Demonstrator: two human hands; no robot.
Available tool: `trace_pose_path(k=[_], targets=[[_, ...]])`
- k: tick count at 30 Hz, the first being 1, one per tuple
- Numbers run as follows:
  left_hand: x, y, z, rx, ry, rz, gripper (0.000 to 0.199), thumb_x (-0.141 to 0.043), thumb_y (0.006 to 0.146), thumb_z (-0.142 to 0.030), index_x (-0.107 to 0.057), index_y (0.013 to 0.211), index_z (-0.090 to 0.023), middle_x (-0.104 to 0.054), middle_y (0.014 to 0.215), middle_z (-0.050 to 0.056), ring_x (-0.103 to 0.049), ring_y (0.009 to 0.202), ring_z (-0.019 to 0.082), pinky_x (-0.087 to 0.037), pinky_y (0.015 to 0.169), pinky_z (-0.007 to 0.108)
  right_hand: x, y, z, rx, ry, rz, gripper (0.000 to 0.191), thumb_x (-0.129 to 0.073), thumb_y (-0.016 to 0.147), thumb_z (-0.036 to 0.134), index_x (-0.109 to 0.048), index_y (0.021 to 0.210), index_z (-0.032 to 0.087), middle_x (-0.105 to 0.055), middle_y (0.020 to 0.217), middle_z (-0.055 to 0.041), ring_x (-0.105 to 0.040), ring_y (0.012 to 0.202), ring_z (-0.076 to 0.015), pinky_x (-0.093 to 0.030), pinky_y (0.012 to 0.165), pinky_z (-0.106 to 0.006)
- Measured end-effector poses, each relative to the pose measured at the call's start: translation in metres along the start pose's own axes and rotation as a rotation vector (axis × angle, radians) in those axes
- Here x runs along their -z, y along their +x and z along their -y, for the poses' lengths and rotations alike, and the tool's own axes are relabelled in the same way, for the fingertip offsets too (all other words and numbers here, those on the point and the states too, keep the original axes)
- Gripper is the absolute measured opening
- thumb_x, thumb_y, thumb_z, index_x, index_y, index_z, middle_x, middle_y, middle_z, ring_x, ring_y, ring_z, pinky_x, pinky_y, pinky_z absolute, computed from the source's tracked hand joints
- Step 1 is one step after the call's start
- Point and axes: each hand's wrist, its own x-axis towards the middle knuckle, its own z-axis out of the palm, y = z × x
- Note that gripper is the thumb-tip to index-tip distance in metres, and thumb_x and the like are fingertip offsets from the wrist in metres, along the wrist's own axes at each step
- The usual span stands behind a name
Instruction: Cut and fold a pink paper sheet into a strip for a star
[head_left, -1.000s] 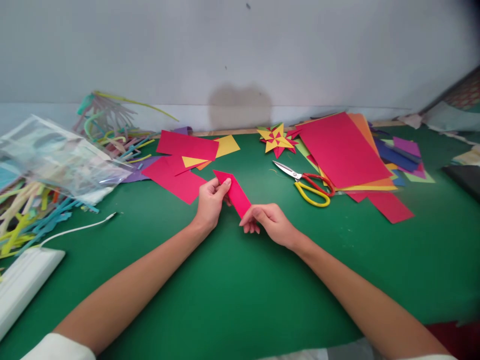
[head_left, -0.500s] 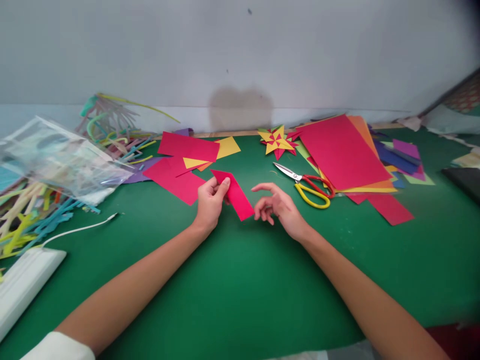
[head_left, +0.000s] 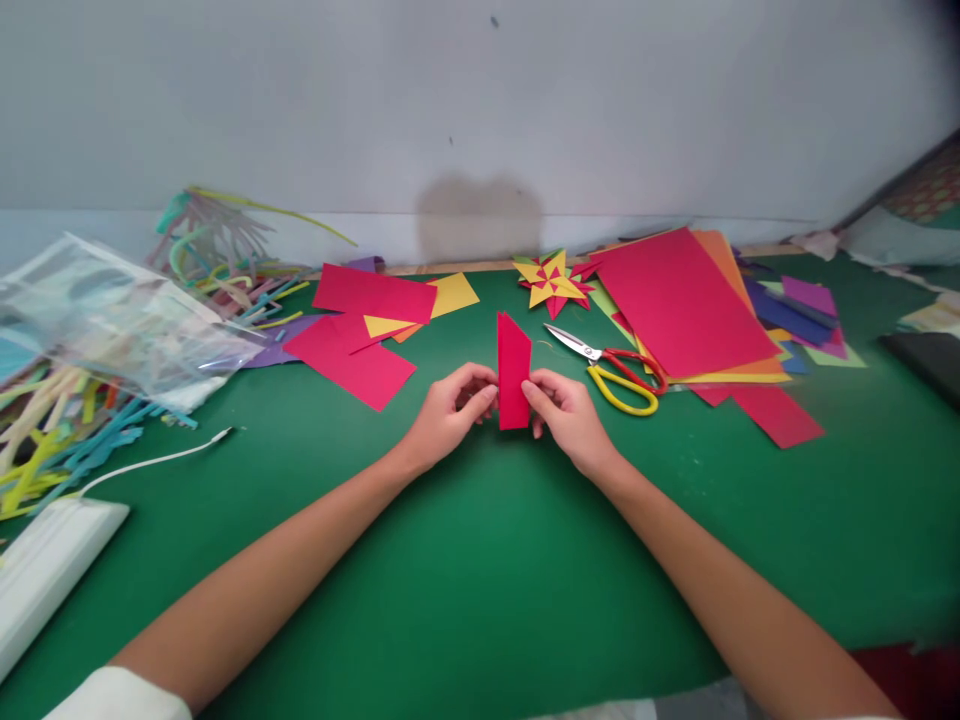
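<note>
A folded strip of red paper (head_left: 514, 375) stands upright above the table in front of me, its top end slanted. My right hand (head_left: 566, 415) pinches its right edge, thumb on the front face and fingers behind. At the left edge, my left hand (head_left: 454, 410) has its thumb and fingertips closed on the paper. Scissors (head_left: 600, 360) with red and yellow handles lie just beyond my right hand. Behind them is a folded paper star (head_left: 555, 283) in yellow and red.
Red sheets (head_left: 352, 355) and a yellow piece (head_left: 454, 294) lie at the back left. A stack of coloured paper (head_left: 690, 310) is at the right. Paper strips (head_left: 45, 430), a clear plastic bag (head_left: 120, 310) and a white power strip (head_left: 60, 570) occupy the left side.
The folded red paper has turned from slanting to upright and shifted right. My right hand, open before, has taken its right edge. My left hand has moved to its left edge.
</note>
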Motion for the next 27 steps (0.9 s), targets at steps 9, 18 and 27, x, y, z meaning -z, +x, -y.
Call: trace_pose_path(k=[9,18,27], targets=[[0.000,0.004,0.001,0.026,0.045,0.036,0.023,-0.068,0.098,-0.041,-0.067,0.101,-0.018,-0.070,0.077,0.002,-0.063,0.066,0.013,-0.051,0.062,0.023,0.002,0.000,-0.006,0.019,-0.031,0.041,0.035,-0.060,0.102,0.056,-0.072,0.106,0.023,-0.071,0.086,-0.0023,-0.065,0.064,-0.0169,-0.059,0.049,-0.028],[-0.001,0.003,-0.001,0.018,0.029,0.098,0.022,-0.065,0.099,-0.039,-0.070,0.103,-0.018,-0.069,0.074,0.002,-0.065,0.066,0.014,-0.051,0.063,0.023,0.003,0.000,-0.004,0.013,-0.017,0.050,0.037,-0.060,0.101,0.057,-0.073,0.112,0.024,-0.073,0.092,-0.0039,-0.068,0.072,-0.0208,-0.061,0.052,-0.031],[0.001,0.004,0.003,0.015,0.079,-0.058,0.017,-0.068,0.093,-0.033,-0.070,0.100,-0.017,-0.065,0.066,-0.001,-0.060,0.057,0.012,-0.049,0.057,0.023,0.004,-0.002,0.007,0.268,-0.222,0.034,0.041,-0.063,0.103,0.037,-0.062,0.144,0.030,-0.064,0.149,-0.0084,-0.062,0.133,-0.0281,-0.052,0.110,-0.044]])
